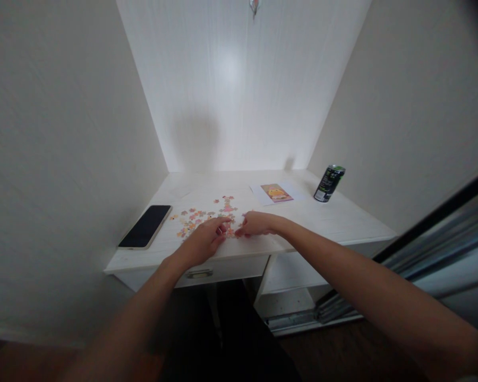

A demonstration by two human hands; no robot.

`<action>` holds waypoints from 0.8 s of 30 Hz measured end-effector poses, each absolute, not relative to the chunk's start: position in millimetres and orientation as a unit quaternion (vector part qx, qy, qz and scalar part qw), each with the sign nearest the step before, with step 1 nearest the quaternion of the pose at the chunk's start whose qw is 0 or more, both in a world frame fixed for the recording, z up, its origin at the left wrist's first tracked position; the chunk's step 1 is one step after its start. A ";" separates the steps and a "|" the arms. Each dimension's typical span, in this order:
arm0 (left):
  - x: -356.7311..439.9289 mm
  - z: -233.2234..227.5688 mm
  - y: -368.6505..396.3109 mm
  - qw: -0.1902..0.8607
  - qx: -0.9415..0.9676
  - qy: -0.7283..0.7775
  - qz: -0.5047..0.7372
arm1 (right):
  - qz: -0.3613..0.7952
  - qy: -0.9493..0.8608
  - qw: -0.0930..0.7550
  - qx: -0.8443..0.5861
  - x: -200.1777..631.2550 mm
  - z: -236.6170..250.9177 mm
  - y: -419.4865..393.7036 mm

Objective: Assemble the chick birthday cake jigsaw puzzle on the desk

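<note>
Lying in a loose spread on the white counter [322, 225], near its front edge and left of the middle, the small puzzle pieces [191, 217] show knobbed, irregular outlines in pink, orange, yellow and pale greyish tones. A few bear dark specks, too small to make out. The left part of the spread is scattered, with bits of white showing between pieces; nearer the middle, a narrow pink and peach cluster [228, 204] runs back from between the hands, though whether its pieces are joined cannot be told. The left hand [204, 240] reaches over the near side of the spread, fingers loosely curved; whether it grasps a piece is unclear. The right hand [258, 223] bends downward, its fingertips at the pieces beside the cluster, and its grip cannot be told either. Behind the right hand, a printed picture [276, 193] of a yellow, rounded figure on an orange and purple ground lies on a white sheet [265, 198]. Farther right stands a dark can [329, 183] with green markings. Left of the pieces, a dark-screened phone [146, 226] lies face up near the side wall [75, 159].
</note>
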State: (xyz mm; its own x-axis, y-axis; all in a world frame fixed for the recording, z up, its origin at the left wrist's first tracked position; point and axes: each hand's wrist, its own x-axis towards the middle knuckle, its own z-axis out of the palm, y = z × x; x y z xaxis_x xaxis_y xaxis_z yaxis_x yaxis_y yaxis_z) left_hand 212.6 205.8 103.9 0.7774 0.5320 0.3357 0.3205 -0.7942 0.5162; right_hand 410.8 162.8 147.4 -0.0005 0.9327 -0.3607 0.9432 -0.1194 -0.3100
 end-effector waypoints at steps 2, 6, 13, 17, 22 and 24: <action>215.0 104.5 205.4 0.220 0.916 0.237 0.238 | -0.218 0.681 0.026 0.699 408.0 152.7 159.0; 216.6 103.8 206.6 0.205 0.919 0.245 0.232 | -0.209 0.688 0.043 0.693 404.5 160.3 154.6; 209.2 103.8 204.9 0.136 0.955 0.180 0.194 | -0.197 0.702 0.045 0.683 404.4 158.6 152.3; 205.4 99.0 199.1 0.104 0.964 0.162 0.184 | -0.184 0.711 0.037 0.678 407.2 151.5 151.5; 202.2 98.6 191.9 0.083 0.963 0.169 0.194 | -0.168 0.721 0.025 0.671 409.7 144.1 153.6; 200.8 100.6 188.8 0.076 0.963 0.163 0.199 | -0.164 0.722 0.025 0.671 410.4 142.0 155.0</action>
